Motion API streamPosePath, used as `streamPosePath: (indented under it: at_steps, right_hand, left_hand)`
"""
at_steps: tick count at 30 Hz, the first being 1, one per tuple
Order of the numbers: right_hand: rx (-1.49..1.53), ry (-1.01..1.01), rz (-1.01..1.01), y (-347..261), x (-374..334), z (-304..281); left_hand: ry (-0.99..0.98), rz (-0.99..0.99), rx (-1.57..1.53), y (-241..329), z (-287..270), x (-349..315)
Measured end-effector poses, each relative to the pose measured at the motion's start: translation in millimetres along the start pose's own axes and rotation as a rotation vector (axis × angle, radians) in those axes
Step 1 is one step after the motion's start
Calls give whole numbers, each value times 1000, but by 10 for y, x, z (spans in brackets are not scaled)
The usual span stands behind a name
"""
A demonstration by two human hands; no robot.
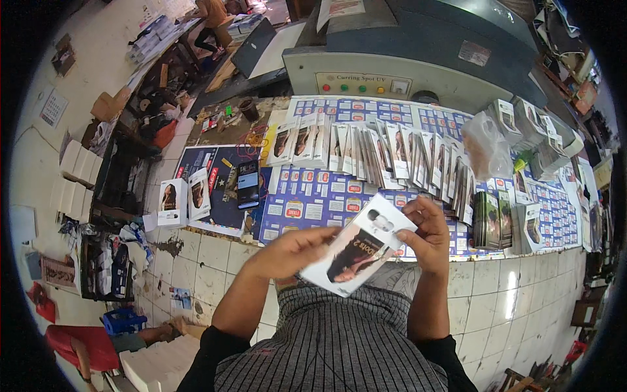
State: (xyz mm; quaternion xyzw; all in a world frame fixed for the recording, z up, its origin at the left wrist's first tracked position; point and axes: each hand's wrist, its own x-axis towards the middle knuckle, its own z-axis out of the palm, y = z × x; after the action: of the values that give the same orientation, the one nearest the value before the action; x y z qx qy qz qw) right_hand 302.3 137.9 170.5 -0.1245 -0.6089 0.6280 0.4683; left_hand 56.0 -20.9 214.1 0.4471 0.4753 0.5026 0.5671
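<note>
A flat white printed carton [358, 248] is tilted in front of my body, with a dark picture and earbuds printed on it. My right hand [428, 235] pinches it near its upper right edge, thumb on the front face. At its left edge my left hand [294, 251] holds on, slightly blurred, with some fingertips hidden by the carton. Beyond my hands, a long fanned row of similar cartons [398, 153] leans across the table [307, 196], which is covered by blue printed sheets.
To the left are a phone [248, 189] and a few white cartons [172, 204] at the table's corner. Stacked cartons [493, 219] and a clear plastic bag [486, 147] stand to the right. A large grey machine [418, 55] rises behind the table. Another person [210, 19] is far off.
</note>
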Motion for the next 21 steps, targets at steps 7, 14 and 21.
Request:
streamPosePath:
  at_steps: [7, 14, 21]
  right_hand:
    - [523, 298, 202, 303, -22, 233]
    - [712, 313, 279, 300, -3, 446]
    - [744, 331, 316, 334, -10, 537]
  left_hand:
    - [-215, -120, -241, -194, 304, 115]
    - [-180, -5, -143, -297, 395, 185]
    - [-87, -55, -1, -257, 415, 142]
